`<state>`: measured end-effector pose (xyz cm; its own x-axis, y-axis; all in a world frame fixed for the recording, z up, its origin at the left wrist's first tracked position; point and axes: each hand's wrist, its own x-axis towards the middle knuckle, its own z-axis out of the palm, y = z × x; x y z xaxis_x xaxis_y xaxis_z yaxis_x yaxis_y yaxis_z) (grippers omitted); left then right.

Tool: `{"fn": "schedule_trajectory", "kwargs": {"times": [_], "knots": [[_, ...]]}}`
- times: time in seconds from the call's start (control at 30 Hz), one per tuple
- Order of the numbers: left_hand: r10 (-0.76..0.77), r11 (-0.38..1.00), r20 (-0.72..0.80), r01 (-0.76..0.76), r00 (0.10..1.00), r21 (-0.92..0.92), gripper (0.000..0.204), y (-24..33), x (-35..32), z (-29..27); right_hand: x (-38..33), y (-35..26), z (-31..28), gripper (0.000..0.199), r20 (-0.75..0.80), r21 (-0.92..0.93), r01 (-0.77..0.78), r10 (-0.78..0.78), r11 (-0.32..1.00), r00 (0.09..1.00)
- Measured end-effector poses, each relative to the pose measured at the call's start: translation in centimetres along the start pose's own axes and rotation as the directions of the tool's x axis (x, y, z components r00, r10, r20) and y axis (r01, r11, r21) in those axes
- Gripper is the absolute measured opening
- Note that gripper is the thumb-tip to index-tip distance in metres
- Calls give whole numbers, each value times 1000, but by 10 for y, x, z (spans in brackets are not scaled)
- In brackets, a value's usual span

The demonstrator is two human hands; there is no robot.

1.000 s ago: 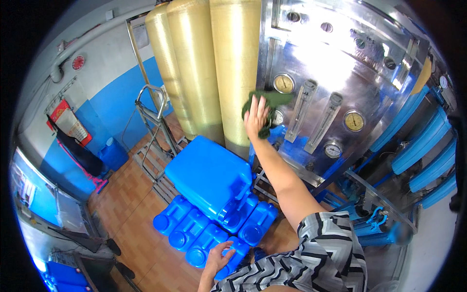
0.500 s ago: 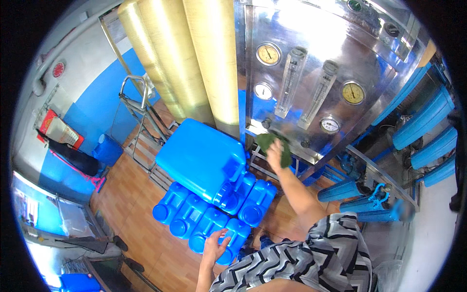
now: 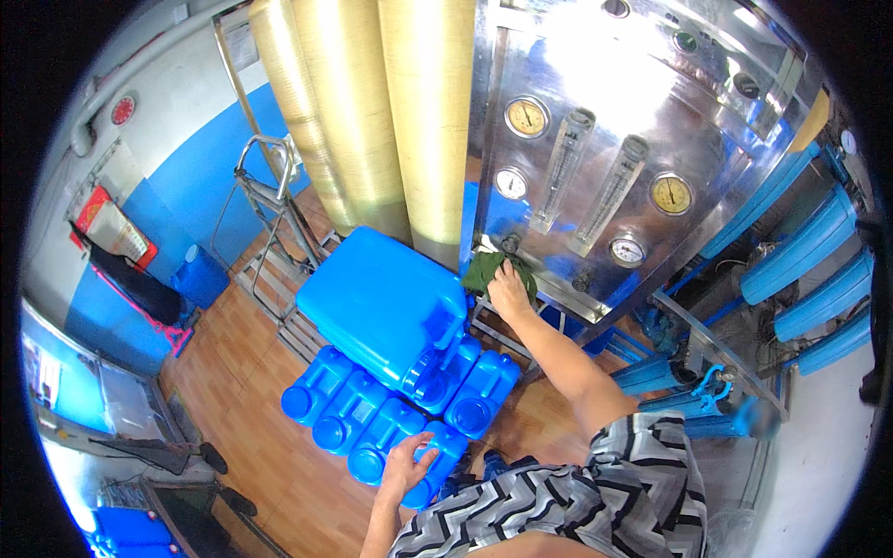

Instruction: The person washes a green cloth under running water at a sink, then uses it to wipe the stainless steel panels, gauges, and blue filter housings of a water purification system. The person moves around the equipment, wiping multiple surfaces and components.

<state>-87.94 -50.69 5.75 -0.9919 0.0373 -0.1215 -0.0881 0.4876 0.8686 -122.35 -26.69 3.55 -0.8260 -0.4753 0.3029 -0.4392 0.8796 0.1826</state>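
Observation:
My right hand [image 3: 509,290] is closed on a dark green cloth [image 3: 483,271]. It presses the cloth against the lower left edge of an upright steel panel [image 3: 595,112], just below a small dark knob. On the panel are round gauges [image 3: 527,117] and two clear flow tubes [image 3: 564,172]. My left hand [image 3: 404,467] hangs low with its fingers apart and holds nothing. Beneath it stand several blue plastic jugs [image 3: 379,435] with round caps. A larger blue jug [image 3: 377,302] lies on its side on top of them, to the left of the cloth.
Tall yellowish cylinders [image 3: 423,121] rise behind the jugs. A metal hand truck [image 3: 270,200] stands to their left on the wood-look floor [image 3: 223,391]. At the right, blue filter housings [image 3: 805,246] and a metal frame [image 3: 716,344] flank the panel. A blue container [image 3: 200,279] stands by the left wall.
My right hand has moved the cloth leftward along the panel's bottom edge, toward its corner. My left hand stays low over the jugs, still holding nothing. The whole view has shifted slightly.

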Motion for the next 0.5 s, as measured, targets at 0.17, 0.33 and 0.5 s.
{"fn": "schedule_trajectory", "kwargs": {"times": [0.17,0.33,0.5], "knots": [[-11,1000,21,12,1000,-20,35,-7,-2,0,-2,3,-95,25,167,477,-37,-49,878,985],[22,998,-18,-23,1000,-56,36,-4,4,-5,63,22,-248,23,-569,4,313,-255,950,782],[20,999,-13,-21,1000,-47,36,-1,3,-5,128,37,-305,39,-630,-524,-253,-170,813,758]]}}
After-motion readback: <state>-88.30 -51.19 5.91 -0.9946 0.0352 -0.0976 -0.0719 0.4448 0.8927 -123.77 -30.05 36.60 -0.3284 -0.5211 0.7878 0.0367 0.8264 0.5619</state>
